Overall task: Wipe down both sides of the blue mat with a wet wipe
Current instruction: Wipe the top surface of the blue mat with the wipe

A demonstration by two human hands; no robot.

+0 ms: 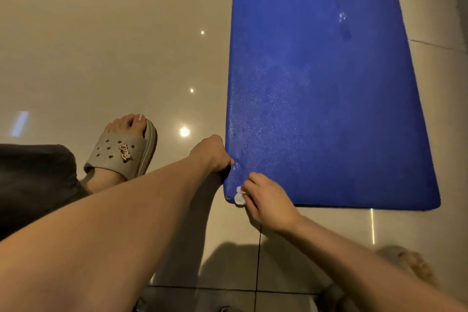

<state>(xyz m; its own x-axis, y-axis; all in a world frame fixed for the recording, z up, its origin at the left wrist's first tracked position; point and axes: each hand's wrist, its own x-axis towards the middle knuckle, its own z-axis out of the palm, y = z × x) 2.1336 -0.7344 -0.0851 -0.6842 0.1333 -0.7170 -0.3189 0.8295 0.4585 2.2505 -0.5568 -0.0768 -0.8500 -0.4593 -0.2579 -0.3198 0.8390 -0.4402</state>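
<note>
While the left hand (211,154) curls its fingers under the near left edge of the blue mat (329,96), its thumb lies on top, so its grip is closed on that edge. Just beside it, the right hand (268,200) keeps a narrow grip, pinching a small crumpled white wet wipe (239,196) against the mat's near left corner. Both bare forearms reach in from the bottom of the view.

The mat lies flat on a glossy beige tiled floor (101,45), on the right side of the view, running lengthwise away from the person. Its near part has a pale, speckled sheen, and a few darker marks show farther up.

Left of the mat, well apart from it, a foot in a grey slide sandal (124,152) with round holes rests on the floor. Dark clothing (33,180) fills the left edge. Bright spots of light reflect in the tiles between the sandal and the mat. A blurred tan shape at the lower right is too unclear to tell.
</note>
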